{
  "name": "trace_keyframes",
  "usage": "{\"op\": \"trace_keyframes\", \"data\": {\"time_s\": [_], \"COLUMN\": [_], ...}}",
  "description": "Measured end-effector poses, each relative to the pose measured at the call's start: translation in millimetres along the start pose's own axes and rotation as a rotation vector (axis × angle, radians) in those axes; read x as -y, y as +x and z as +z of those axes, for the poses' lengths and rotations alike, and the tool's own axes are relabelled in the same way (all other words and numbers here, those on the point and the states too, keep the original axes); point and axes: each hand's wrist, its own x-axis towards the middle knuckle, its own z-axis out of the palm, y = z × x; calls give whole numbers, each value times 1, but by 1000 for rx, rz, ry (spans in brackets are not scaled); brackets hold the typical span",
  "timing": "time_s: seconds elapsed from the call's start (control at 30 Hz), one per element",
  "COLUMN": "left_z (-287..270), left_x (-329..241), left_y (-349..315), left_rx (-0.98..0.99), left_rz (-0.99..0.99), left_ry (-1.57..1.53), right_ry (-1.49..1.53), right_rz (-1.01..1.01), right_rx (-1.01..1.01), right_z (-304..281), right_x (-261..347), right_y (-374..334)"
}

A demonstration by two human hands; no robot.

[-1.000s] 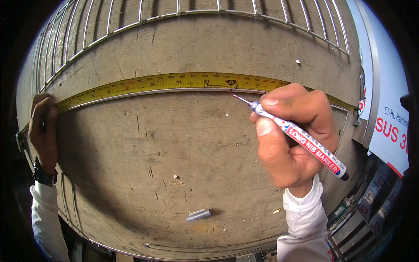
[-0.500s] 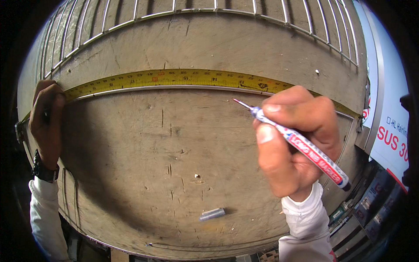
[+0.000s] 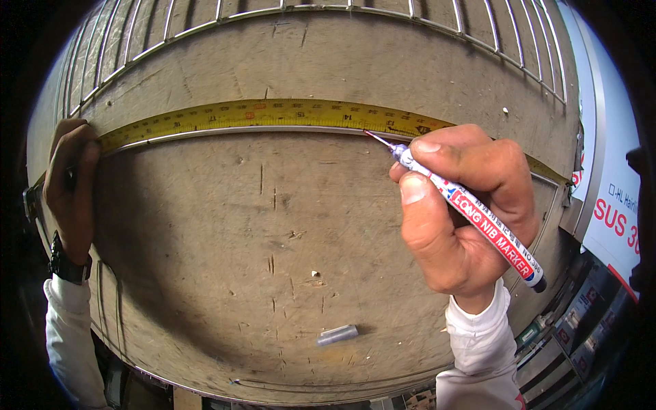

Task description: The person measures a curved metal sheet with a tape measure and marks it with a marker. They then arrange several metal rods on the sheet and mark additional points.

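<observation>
A yellow tape measure (image 3: pixel 273 115) stretches across a worn wooden board (image 3: pixel 273 260), lying along a thin metal rod (image 3: pixel 260 130). My left hand (image 3: pixel 68 181) presses the tape's end down at the board's left edge; a dark watch sits on that wrist. My right hand (image 3: pixel 465 205) grips a long-nib marker (image 3: pixel 471 215) with a red and white barrel. Its fine tip touches the rod just below the tape's lower edge, right of the middle.
A grey marker cap (image 3: pixel 337 335) lies on the board near its front edge. A welded grid of metal rods (image 3: pixel 355 14) rests along the far side. A white panel (image 3: pixel 615 205) and stacked boxes (image 3: pixel 581 342) stand at the right.
My right hand has brought the marker's tip forward until it meets the rod under the tape. The view has shifted a little; my left hand stays on the tape's end.
</observation>
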Motion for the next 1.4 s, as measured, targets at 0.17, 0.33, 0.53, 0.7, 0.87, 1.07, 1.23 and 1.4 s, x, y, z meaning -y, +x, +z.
{"op": "trace_keyframes", "data": {"time_s": [0.17,0.33,0.53,0.7,0.87,1.07,1.23,1.4], "left_z": [2,8,5,1,5,3,4,3], "left_x": [-3,-18,-35,-38,-34,-34,-34,-34], "left_y": [1,8,17,22,20,20,20,18], "left_rx": [-29,-47,-50,-37,-60,-42,-58,-42], "left_rz": [38,-7,29,68,102,81,102,52], "left_ry": [9,-167,-238,-274,-244,-222,-141,-168], "right_ry": [25,183,97,72,108,44,116,141], "right_rz": [41,190,244,86,138,147,107,213], "right_rx": [-2,-75,-118,-48,-45,-62,-167,-153], "right_z": [1,-9,-31,0,30,34,24,24], "right_x": [4,10,40,38,28,26,21,29], "right_y": [-1,-1,9,13,7,6,-7,-5]}}
